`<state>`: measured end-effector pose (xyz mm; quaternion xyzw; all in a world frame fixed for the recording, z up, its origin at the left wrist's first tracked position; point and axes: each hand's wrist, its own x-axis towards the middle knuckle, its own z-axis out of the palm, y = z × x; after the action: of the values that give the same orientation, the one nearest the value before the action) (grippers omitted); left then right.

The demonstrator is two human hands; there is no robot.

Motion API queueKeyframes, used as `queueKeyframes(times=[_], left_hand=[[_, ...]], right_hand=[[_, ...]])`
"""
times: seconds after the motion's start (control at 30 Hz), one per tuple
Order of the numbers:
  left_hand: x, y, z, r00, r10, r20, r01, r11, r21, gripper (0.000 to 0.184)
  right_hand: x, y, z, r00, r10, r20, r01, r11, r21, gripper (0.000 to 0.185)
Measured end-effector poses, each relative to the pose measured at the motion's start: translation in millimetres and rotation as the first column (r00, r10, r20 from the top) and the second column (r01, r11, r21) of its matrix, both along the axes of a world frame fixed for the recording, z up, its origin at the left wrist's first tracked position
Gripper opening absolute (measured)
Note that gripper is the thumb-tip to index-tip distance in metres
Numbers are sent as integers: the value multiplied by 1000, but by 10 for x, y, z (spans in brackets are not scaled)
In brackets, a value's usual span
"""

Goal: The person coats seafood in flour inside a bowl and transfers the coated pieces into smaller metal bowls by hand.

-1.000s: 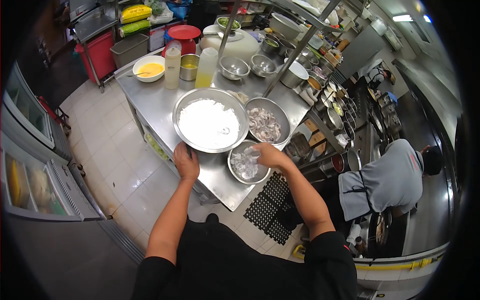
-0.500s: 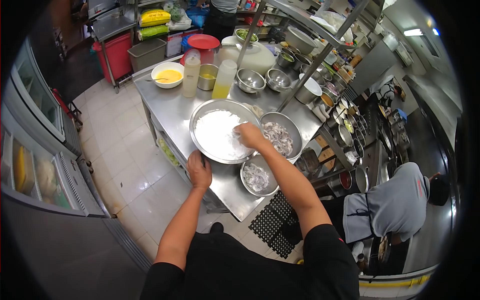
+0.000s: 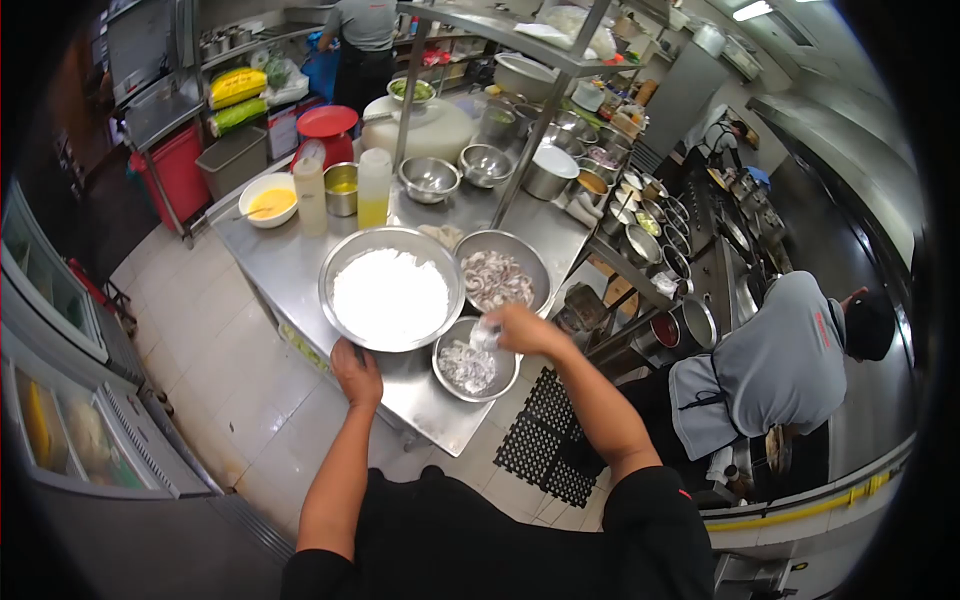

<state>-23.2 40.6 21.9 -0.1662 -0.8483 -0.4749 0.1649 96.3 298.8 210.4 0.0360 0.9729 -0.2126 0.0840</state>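
Head view, the only one: your right hand [image 3: 522, 328] is over the far right part of the small bowl [image 3: 508, 371], fingers bunched around a pale clump [image 3: 484, 336]. Blurred there, so can't tell how tight.

Key relation: the coated pieces [image 3: 467, 370] lie in that bowl, near and a bit left of your right fingertips. Loose heap, no long axis. Fingers point left, forearm comes in from the near right. Right hand is the closer one.

Your left hand [image 3: 356, 374] is at the near left rim of the big bowl [image 3: 386, 237]; fingertips partly hidden, can't tell if they grip it or just rest. White powder [image 3: 391, 298] fills most of that bowl, far left of your right hand.

Raw pieces [image 3: 497, 279] sit in the right bowl [image 3: 542, 283], just beyond your right hand. All three bowls stand close together on the steel table [image 3: 432, 412].
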Motion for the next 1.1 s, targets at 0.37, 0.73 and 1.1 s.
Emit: queueKeyframes(times=[0.37, 0.73, 1.1], left_hand=[[47, 28, 115, 1000, 2, 14, -2, 1000, 23, 35], [6, -10, 59, 1000, 22, 12, -22, 1000, 0, 38], [0, -11, 11, 997, 33, -65, -33, 999, 0, 40]], right_hand=[[-567, 1011, -366, 991, -132, 6, 121, 926, 357, 59], [-850, 1167, -1136, 992, -125, -22, 126, 939, 321, 51], [-792, 1255, -106, 958, -200, -206, 225, 968, 110, 19]])
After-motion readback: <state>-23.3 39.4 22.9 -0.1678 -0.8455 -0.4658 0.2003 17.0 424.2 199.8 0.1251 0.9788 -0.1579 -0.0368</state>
